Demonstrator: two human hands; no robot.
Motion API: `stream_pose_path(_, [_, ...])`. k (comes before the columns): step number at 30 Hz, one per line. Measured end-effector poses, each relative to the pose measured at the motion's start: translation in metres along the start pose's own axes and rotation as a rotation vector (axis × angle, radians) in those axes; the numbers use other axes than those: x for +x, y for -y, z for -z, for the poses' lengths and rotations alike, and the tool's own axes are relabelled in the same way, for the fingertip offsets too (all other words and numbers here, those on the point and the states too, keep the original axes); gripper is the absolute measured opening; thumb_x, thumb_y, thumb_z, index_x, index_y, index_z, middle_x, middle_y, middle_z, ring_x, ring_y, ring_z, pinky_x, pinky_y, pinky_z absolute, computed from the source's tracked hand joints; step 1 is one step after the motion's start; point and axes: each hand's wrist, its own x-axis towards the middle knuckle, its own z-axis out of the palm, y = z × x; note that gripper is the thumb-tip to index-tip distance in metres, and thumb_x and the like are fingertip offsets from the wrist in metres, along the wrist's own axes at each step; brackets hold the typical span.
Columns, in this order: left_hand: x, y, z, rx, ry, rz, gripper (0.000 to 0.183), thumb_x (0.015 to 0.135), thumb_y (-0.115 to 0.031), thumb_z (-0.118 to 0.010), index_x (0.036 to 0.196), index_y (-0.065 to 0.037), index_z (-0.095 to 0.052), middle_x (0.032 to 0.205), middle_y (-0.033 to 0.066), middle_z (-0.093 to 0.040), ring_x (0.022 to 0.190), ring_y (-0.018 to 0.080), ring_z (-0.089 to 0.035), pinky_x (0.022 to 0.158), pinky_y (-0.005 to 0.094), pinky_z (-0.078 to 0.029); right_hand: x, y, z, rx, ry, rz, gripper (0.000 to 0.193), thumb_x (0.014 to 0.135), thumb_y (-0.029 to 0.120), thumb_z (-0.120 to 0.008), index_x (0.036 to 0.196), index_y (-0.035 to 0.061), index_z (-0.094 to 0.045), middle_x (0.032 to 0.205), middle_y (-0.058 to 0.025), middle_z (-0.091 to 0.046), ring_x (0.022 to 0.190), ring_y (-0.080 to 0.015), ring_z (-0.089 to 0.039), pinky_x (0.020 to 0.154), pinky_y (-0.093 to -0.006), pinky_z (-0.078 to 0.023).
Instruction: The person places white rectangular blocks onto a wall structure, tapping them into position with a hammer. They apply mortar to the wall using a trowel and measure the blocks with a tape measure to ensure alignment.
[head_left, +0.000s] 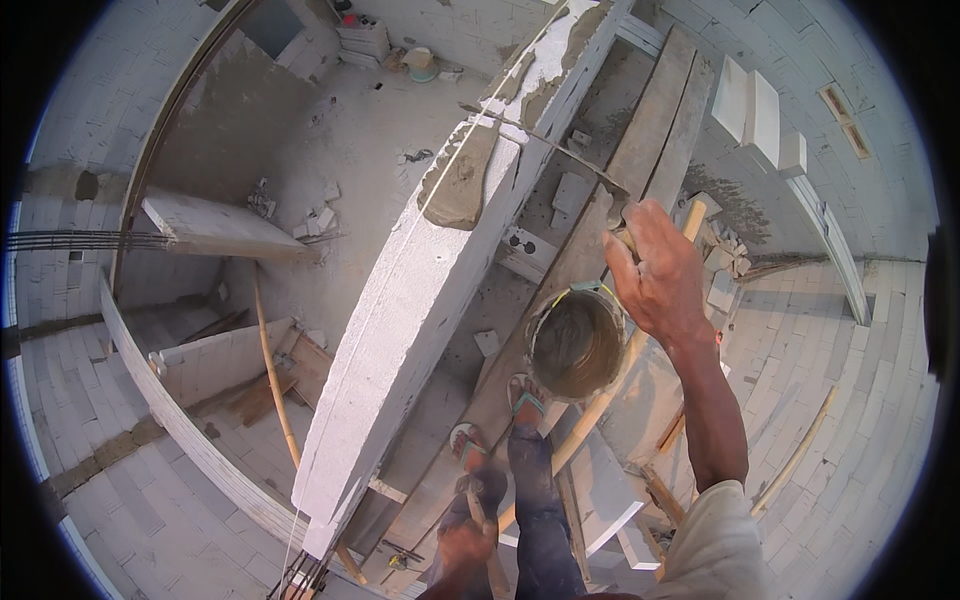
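Observation:
My right hand [660, 270] is closed round the handle of a trowel [560, 150]. Its blade, seen nearly edge-on, reaches left to the top of a white block wall [370, 330]. Grey mortar [460, 180] lies in a thick patch on that wall, beside the blade. Just below my right hand stands a round bucket [532, 345] with wet grey mortar inside. My left hand [467, 545] is low by my leg, its fingers wrapped round a slim wooden stick [477, 508]; the stick's full shape is hidden.
A taut string [400, 235] runs along the wall top. My sandalled feet [522, 395] stand on scaffold planks [640, 130], with a bamboo pole [590, 420] alongside. Far below lies a floor [350, 130] with block scraps. Rebar [85, 240] juts from a beam at left.

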Motion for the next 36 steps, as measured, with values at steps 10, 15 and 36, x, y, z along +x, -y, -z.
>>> stream_pose_path(10, [0.006, -0.004, 0.003, 0.117, -0.006, -0.070, 0.049, 0.096, -0.045, -0.058, 0.088, 0.000, -0.076, 0.090, 0.0243, -0.073, 0.094, 0.0393, -0.070, 0.097, 0.0511, -0.048, -0.344, -0.085, -0.151, 0.022, 0.747, -1.084, 0.033, 0.092, 0.030, -0.070, 0.102, -0.0020, -0.074, 0.100, -0.0305, -0.073, 0.102, -0.0464, -0.071, 0.089, -0.0511, -0.057])
stream_pose_path(15, [0.010, 0.004, 0.005, 0.151, -0.006, -0.118, 0.050, 0.095, -0.045, -0.058, 0.088, 0.001, -0.075, 0.090, 0.0236, -0.073, 0.093, 0.0404, -0.069, 0.097, 0.0511, -0.047, -0.385, -0.135, -0.262, -0.265, 0.689, -0.918, 0.027, 0.096, 0.025, -0.062, 0.099, 0.0018, -0.075, 0.111, -0.0260, -0.071, 0.097, -0.0455, -0.072, 0.087, -0.0500, -0.060])
stream_pose_path(36, [0.014, -0.002, 0.020, 0.201, 0.131, -0.045, 0.057, 0.098, -0.051, -0.051, 0.099, 0.000, -0.076, 0.101, 0.0229, -0.074, 0.105, 0.0379, -0.069, 0.103, 0.0504, -0.045, -0.394, -0.105, -0.176, 0.473, 0.611, -0.842, 0.057, 0.093, 0.044, -0.076, 0.111, -0.0094, -0.070, 0.094, -0.0252, -0.073, 0.086, -0.0335, -0.070, 0.079, -0.0457, -0.053])
